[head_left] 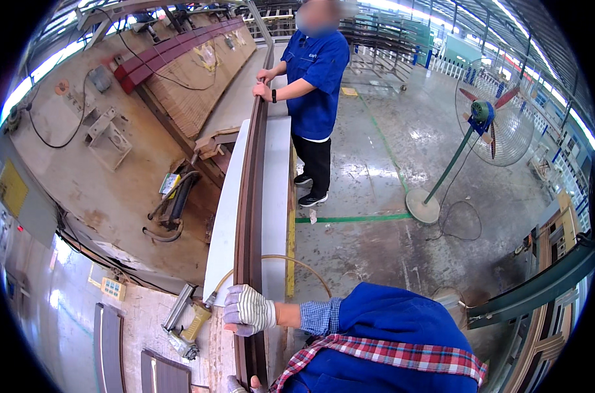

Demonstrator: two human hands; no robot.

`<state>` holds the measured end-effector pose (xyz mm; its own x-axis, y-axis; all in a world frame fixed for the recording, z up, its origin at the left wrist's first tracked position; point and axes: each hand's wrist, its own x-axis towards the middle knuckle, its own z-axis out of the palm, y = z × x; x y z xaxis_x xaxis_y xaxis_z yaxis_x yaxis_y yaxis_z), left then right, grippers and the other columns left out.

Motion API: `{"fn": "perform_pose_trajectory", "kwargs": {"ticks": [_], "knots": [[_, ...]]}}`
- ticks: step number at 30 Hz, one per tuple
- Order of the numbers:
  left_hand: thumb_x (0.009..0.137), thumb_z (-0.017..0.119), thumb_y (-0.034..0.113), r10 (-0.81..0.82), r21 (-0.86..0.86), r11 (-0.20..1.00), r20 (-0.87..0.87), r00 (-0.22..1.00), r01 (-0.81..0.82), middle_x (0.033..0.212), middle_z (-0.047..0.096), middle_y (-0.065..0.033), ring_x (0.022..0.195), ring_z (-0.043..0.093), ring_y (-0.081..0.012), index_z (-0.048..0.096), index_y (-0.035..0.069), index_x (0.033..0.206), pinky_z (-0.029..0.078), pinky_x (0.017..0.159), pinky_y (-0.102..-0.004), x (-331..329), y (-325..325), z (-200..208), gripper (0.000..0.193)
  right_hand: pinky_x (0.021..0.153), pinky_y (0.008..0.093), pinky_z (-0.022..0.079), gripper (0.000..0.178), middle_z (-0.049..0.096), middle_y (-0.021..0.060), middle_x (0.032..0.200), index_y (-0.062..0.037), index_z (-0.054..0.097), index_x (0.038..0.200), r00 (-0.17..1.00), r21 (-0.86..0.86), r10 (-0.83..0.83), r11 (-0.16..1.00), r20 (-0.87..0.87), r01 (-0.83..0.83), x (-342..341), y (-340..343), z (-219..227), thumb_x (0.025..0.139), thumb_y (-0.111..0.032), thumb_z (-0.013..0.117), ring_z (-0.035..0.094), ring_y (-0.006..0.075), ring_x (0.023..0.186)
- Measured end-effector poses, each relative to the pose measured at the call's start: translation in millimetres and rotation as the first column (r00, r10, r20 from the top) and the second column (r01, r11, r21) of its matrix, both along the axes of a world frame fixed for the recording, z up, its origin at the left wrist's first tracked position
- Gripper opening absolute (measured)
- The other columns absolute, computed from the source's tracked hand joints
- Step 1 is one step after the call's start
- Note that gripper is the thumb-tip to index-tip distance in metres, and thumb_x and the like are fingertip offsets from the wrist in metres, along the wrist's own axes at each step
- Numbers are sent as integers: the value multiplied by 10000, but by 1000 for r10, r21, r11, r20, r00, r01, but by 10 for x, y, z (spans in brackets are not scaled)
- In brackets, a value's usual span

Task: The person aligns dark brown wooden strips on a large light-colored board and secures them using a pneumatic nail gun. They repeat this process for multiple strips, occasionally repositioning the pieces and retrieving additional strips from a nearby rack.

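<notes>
A long dark brown profile strip runs from the lower edge far up the picture over a white-topped bench. My right hand, in a grey-and-white striped glove with bare fingertips, is closed over the strip's near part. At the lower edge my left hand shows only in part, its thumb and gloved fingers on either side of the same strip. Farther along, a co-worker in a blue shirt has both hands on it. Left of my right hand lies a nail gun with a thin air hose attached.
On the left stands a large worn table with a clamp-like black tool and a metal bracket. Brown boards lie at lower left. A floor fan stands at right, its cord on the floor. A green beam juts in lower right.
</notes>
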<state>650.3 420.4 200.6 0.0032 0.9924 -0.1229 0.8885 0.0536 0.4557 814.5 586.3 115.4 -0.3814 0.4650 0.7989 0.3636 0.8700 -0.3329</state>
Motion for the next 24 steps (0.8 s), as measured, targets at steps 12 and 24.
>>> {"fn": "perform_pose_trajectory", "kwargs": {"ticks": [12,24], "knots": [[881,537,306,19,28,999,-26,999,-18,686,538,-210,618,525,-369,520,-11,856,430,588,-447,13,-37,-53,319,765,398,410,191,531,81,640,-83,581,642,999,-1,9,1000,-52,-9,5,2,5,725,-254,587,538,271,681],[890,500,328,7,-63,998,12,1000,-7,678,542,-228,628,539,-395,502,-14,846,422,584,-470,5,-31,98,345,742,400,415,182,511,72,619,-79,570,649,997,-1,27,1000,-68,-27,2,20,12,707,-246,614,526,275,643]]}}
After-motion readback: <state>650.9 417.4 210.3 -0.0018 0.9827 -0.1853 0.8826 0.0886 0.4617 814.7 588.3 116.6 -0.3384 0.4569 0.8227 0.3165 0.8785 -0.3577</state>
